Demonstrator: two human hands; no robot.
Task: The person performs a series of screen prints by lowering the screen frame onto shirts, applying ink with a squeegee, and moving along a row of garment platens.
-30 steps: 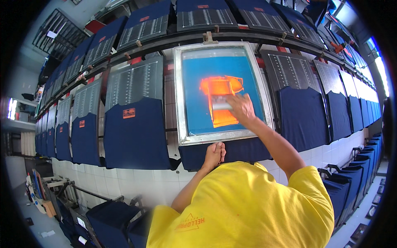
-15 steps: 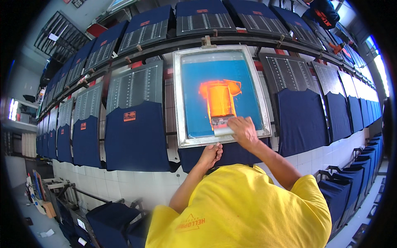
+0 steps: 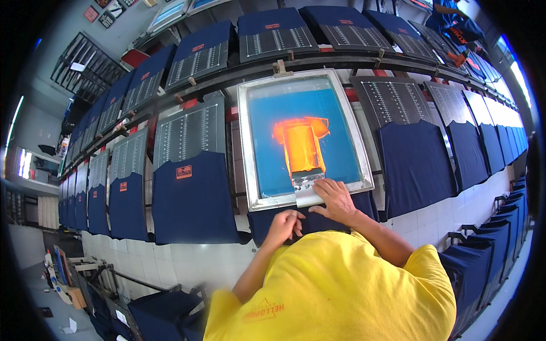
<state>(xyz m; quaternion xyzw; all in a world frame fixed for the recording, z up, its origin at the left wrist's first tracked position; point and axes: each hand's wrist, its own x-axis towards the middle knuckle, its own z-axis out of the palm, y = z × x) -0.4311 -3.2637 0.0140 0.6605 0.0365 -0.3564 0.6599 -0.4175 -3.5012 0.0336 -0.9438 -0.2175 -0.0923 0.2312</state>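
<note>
A screen-printing frame (image 3: 245,142) with blue mesh lies in front of me. Bright orange ink (image 3: 302,145) covers a shirt-like patch in its middle. At the near end of the ink is a squeegee (image 3: 307,195), its handle over the frame's near rim. My right hand (image 3: 338,203) grips the squeegee's right side, fingers on the far side and thumb on the near side. My left hand (image 3: 283,226) is just below the near rim, fingers loosely curled, nothing visible in them. Beneath the frame's near edge hangs a navy shirt (image 3: 261,220).
Left of the frame, a navy shirt (image 3: 193,199) with a small orange print covers a board (image 3: 190,128). To the right hangs a plain navy shirt (image 3: 416,165). More boards line the far side. A person (image 3: 455,20) stands at the far right.
The squeegee has come slightly toward me, and its handle now reaches over the near rim. My left hand has dropped a little from the rim. The whole view has shifted slightly.
</note>
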